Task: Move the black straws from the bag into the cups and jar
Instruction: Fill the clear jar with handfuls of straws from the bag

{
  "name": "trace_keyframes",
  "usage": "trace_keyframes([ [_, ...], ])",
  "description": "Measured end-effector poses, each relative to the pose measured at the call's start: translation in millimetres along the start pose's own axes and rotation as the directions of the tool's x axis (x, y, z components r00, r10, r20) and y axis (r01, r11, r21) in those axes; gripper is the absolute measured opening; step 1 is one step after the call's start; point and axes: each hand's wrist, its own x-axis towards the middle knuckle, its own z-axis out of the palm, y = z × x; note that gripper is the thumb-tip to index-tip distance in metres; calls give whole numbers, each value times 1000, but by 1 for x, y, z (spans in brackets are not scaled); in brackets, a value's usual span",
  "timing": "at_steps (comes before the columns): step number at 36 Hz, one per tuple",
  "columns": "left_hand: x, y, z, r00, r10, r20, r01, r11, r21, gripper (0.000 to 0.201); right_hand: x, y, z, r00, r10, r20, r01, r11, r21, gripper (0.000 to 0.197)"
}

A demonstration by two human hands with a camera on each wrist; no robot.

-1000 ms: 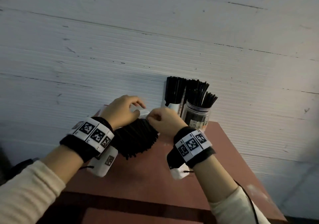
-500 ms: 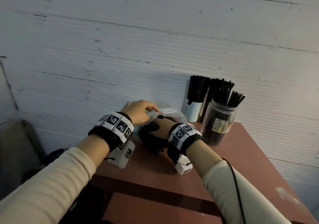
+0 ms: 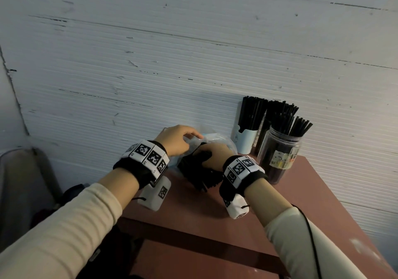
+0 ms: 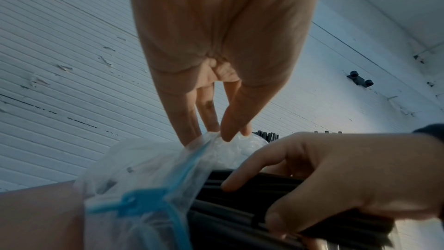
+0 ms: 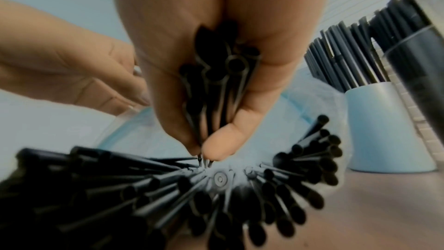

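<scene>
A clear plastic bag with a blue zip strip lies on the red-brown table, and black straws stick out of its mouth toward me. My left hand pinches the bag's upper edge between thumb and fingers. My right hand grips a small bundle of black straws at the bag's mouth. Loose straws fan out below it. A pale blue cup and a clear jar, both full of upright straws, stand at the table's back right.
A white ribbed wall runs right behind the table. A second bunch of straws stands between the cup and the jar. A dark grey object sits left of the table, below its level.
The head view has swung left and pulled back. My right hand has gone from beside the bag's mouth onto the straws, and my left hand has lifted the bag's edge.
</scene>
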Motion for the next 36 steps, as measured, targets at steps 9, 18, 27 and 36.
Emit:
trace_keyframes([
  [9, -6, -2, 7, 1000, 19, -6, -19, 1000, 6, 58, -22, 30, -3, 999, 8, -42, 5, 954, 299, 43],
  [18, -26, 38, 30, 945, 306, -112, -281, 940, 194, 53, -74, 53, -29, 998, -62, -12, 62, 939, 337, 40],
  [27, -17, 85, 73, 872, 487, 47, -478, 827, 297, 34, -120, 59, -51, 990, -136, -44, 143, 935, 324, 41],
  [36, -16, 120, 79, 968, 228, -106, -249, 931, -267, 15, -154, 79, -95, 823, -27, -567, 290, 879, 379, 31],
])
